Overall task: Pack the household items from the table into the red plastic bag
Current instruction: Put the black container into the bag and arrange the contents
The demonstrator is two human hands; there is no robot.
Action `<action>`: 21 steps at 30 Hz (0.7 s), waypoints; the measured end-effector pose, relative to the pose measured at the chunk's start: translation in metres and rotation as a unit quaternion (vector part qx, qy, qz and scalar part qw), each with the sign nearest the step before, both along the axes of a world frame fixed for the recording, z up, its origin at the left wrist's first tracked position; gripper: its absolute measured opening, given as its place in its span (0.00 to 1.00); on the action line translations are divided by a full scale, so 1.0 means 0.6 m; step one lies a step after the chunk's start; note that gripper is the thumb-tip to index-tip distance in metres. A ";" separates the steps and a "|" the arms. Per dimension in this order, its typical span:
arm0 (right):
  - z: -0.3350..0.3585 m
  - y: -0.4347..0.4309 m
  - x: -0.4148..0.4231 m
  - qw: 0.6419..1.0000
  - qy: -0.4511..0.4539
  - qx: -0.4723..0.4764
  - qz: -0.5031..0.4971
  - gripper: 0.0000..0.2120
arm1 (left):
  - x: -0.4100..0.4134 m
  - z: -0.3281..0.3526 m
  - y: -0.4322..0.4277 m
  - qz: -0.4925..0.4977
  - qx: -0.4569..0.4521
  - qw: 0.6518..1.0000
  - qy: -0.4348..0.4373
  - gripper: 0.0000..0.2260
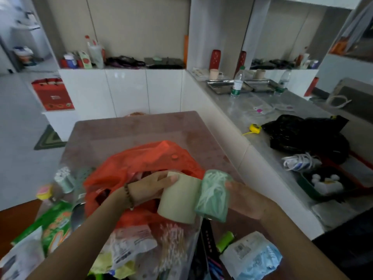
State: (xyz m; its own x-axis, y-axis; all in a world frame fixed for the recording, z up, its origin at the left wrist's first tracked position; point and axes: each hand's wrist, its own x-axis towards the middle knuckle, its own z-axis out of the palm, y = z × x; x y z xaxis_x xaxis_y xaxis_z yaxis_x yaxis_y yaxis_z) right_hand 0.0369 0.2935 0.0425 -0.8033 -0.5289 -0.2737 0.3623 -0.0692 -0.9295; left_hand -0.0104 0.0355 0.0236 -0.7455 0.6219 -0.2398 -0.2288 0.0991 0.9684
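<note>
The red plastic bag (pixel 145 158) lies crumpled and open on the brown table (pixel 129 130). My left hand (pixel 150 185) grips a cream roll (pixel 178 199) just above the bag's mouth. My right hand (pixel 245 199) holds a pale green bundle of plastic bags (pixel 214 195), pressed against the right end of the cream roll. Around the bag lie more items: a green packet (pixel 56 223), a yellow-pink tub (pixel 44 191), a clear packet of swabs (pixel 171 243), a blue and white packet (pixel 252 257) and a small green roll (pixel 225 241).
A grey counter (pixel 252 118) runs along the right with a black bag (pixel 302 134), a yellow tape measure (pixel 255 128), a water bottle (pixel 238 81) and metal trays (pixel 224 86). White cabinets stand behind the table. A red gift bag (pixel 52 93) sits at left.
</note>
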 end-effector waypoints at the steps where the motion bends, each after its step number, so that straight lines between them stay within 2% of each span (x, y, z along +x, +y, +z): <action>1: -0.004 -0.016 -0.005 1.000 -0.010 -0.023 0.002 0.31 | 0.004 0.002 -0.015 0.026 -0.008 1.000 0.010 0.27; 3: -0.007 -0.057 -0.018 0.999 0.001 -0.035 0.009 0.34 | 0.016 0.009 -0.054 0.105 -0.018 0.991 0.081 0.20; 5: -0.011 -0.091 -0.032 1.000 0.027 -0.010 -0.001 0.38 | 0.032 0.017 -0.095 0.248 -0.056 0.947 0.195 0.14; 6: -0.013 -0.106 -0.039 0.999 0.038 0.001 -0.002 0.38 | 0.041 0.019 -0.118 0.320 -0.113 0.903 0.265 0.15; 7: -0.015 -0.118 -0.045 0.999 0.049 0.007 0.003 0.35 | 0.048 0.018 -0.140 0.366 -0.209 0.842 0.337 0.19; 9: -0.016 -0.138 -0.053 0.997 0.072 0.018 0.020 0.30 | 0.062 0.004 -0.179 0.373 -0.442 0.705 0.411 0.34; 10: -0.016 -0.147 -0.056 0.996 0.078 0.021 0.028 0.29 | 0.069 -0.005 -0.194 0.365 -0.534 0.653 0.394 0.41; 11: -0.017 -0.155 -0.059 0.996 0.079 0.024 0.037 0.28 | 0.074 -0.012 -0.205 0.366 -0.589 0.627 0.356 0.44; 12: -0.017 -0.164 -0.063 0.995 0.083 0.030 0.047 0.28 | 0.078 -0.017 -0.216 0.382 -0.612 0.615 0.319 0.45; 13: -0.018 -0.173 -0.067 0.994 0.089 0.035 0.057 0.27 | 0.077 -0.018 -0.227 0.398 -0.619 0.611 0.291 0.44; 15: -0.022 -0.192 -0.075 0.992 0.100 0.043 0.069 0.27 | 0.070 -0.010 -0.244 0.406 -0.593 0.648 0.252 0.33; 16: -0.025 -0.200 -0.080 0.992 0.100 0.041 0.069 0.28 | 0.067 -0.005 -0.251 0.408 -0.548 0.684 0.255 0.24; 17: -0.030 -0.207 -0.086 0.992 0.098 0.037 0.070 0.29 | 0.063 0.000 -0.255 0.401 -0.482 0.737 0.253 0.17; 19: -0.038 -0.221 -0.098 0.993 0.092 0.032 0.071 0.30 | 0.055 0.006 -0.257 0.363 -0.344 0.838 0.218 0.19; 20: -0.043 -0.227 -0.103 0.992 0.092 0.032 0.075 0.30 | 0.050 0.011 -0.255 0.351 -0.278 0.875 0.185 0.20; 21: -0.046 -0.234 -0.109 0.992 0.092 0.033 0.080 0.31 | 0.043 0.016 -0.254 0.350 -0.224 0.896 0.157 0.21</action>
